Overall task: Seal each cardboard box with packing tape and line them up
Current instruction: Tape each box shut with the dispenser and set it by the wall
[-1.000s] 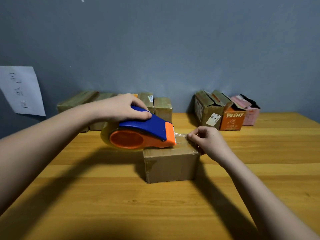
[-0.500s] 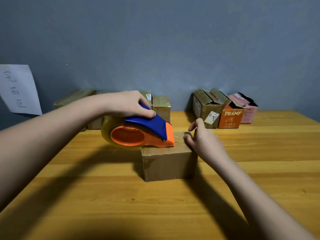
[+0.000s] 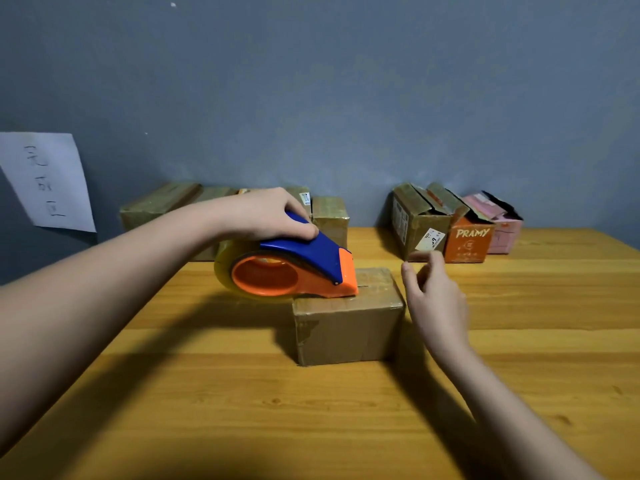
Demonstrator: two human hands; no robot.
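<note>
A small brown cardboard box sits mid-table with its flaps closed. My left hand grips the blue and orange tape dispenser, whose orange nose rests on the left part of the box top. My right hand hovers just right of the box, fingers apart and holding nothing, not touching the cardboard. A row of taped brown boxes stands against the wall behind my left hand, partly hidden by it.
At the back right stand three boxes with open flaps: a brown one, an orange PRAMY box and a pink one. A sheet of paper hangs on the grey wall at left. The wooden table reaches toward me.
My right hand pressed the tape end onto the box's right side, then let go and lifted off to the right. The dispenser stayed on the box top, shifting slightly left.
</note>
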